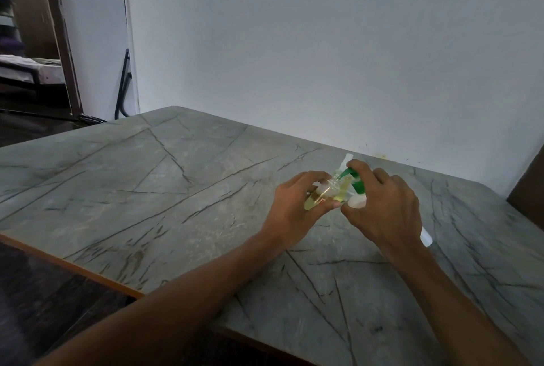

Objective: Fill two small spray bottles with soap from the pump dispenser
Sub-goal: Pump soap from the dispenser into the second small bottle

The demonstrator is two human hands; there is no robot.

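Note:
My left hand [300,203] grips a small clear spray bottle [412,192] tilted to the right, with yellow-green liquid in its lower end and its neck open. My right hand [382,206] holds the white pump dispenser [357,202], tilted left, with a finger on its green pump head [356,181]. The green nozzle points into the small bottle's open neck. Behind the hands stands a second small bottle [346,161] with a pale spray top, mostly hidden. The dispenser's white base [426,237] shows past my right wrist.
Everything sits on a grey marble-patterned table [176,189] with an orange front-left edge. A white wall runs along the table's far side. A dark chair back [530,189] stands at the right edge, and a doorway opens at the far left.

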